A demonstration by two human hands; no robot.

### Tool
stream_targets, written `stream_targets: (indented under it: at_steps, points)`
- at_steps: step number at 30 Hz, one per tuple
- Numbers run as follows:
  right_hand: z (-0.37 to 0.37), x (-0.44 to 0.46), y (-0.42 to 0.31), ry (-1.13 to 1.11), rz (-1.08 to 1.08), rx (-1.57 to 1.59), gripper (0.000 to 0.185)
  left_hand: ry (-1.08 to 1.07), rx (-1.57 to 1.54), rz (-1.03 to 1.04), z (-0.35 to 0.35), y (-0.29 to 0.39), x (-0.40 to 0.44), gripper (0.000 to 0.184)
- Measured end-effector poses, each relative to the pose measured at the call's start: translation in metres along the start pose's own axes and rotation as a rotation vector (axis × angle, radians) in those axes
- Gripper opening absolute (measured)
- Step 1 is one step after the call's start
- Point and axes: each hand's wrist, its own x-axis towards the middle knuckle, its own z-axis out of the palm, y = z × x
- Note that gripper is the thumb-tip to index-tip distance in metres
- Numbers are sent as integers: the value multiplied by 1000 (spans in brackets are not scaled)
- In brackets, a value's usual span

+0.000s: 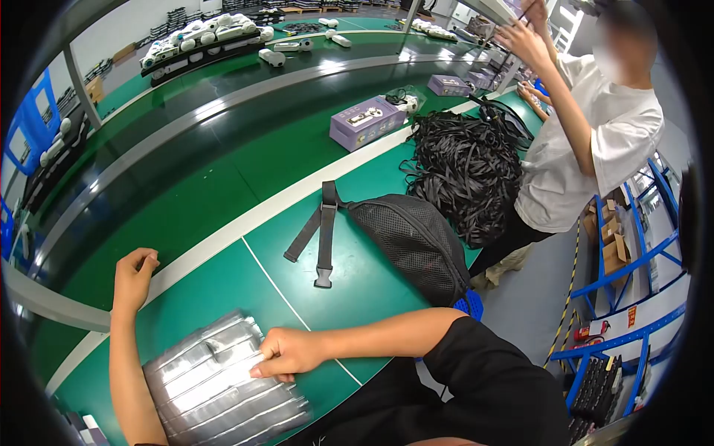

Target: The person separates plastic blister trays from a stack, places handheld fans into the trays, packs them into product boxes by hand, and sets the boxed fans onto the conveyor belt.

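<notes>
A stack of shiny, clear plastic sleeves (201, 372) lies on the near part of the green table, slightly blurred. My right hand (288, 352) is closed on its right edge, thumb on top. My left hand (134, 279) is raised by the white rail on the table's far side, fingers curled in and nothing visible in them. A black mesh bag (409, 230) rests farther along the table, its strap (326, 230) and buckle stretched out to the left. Neither hand touches the bag.
A large heap of black straps (465, 171) lies beyond the bag. A co-worker in a white shirt (617, 134) stands at the right with raised hands. A purple box (366, 123) sits on the green conveyor (223, 178). Blue shelving (632, 267) holds cartons at right.
</notes>
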Motion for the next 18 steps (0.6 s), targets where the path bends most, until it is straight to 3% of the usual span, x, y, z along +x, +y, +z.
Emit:
stream_targets:
  at_steps: [6,9,10,13,18]
  points:
    - [0,17,22,-268,-69,113,35,-14,5,-3,0,-4,-1,24]
    - [10,19,32,-288,-531,-251,22,-57,16,-39,-2,-2,-3,24]
    - [9,23,35,-287,-531,-250,22,-59,16,-38,-1,-7,-3,24]
    - [5,29,40,-379,-206,76,9,-122,-3,-57,-3,-14,-5,23]
    - [8,34,34,-305,-135,40,10,-122,31,-70,-6,-14,-9,23]
